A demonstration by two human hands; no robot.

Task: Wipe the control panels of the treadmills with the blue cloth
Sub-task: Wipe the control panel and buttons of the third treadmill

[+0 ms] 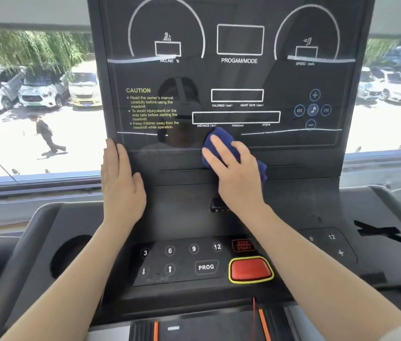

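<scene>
One blue cloth (221,141) pressed under right hand (237,168) grip on control panel (236,77); left hand (120,178) flat, spread.

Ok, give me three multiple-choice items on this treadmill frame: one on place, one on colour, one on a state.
1. Where is the cloth?
A. in the cup holder
B. at the lower edge of the display panel, under the right hand
C. on the red button

2. What colour rims the red button?
A. yellow
B. blue
C. white

3. What is the left hand doing?
A. pressing PROG
B. holding a bottle
C. lying flat and empty on the panel's left edge

Answers: 1 B, the blue cloth shows around the right hand just below the DISTANCE box. 2 A, a yellow ring frames it. 3 C, its fingers lie straight on the frame and hold nothing.
</scene>
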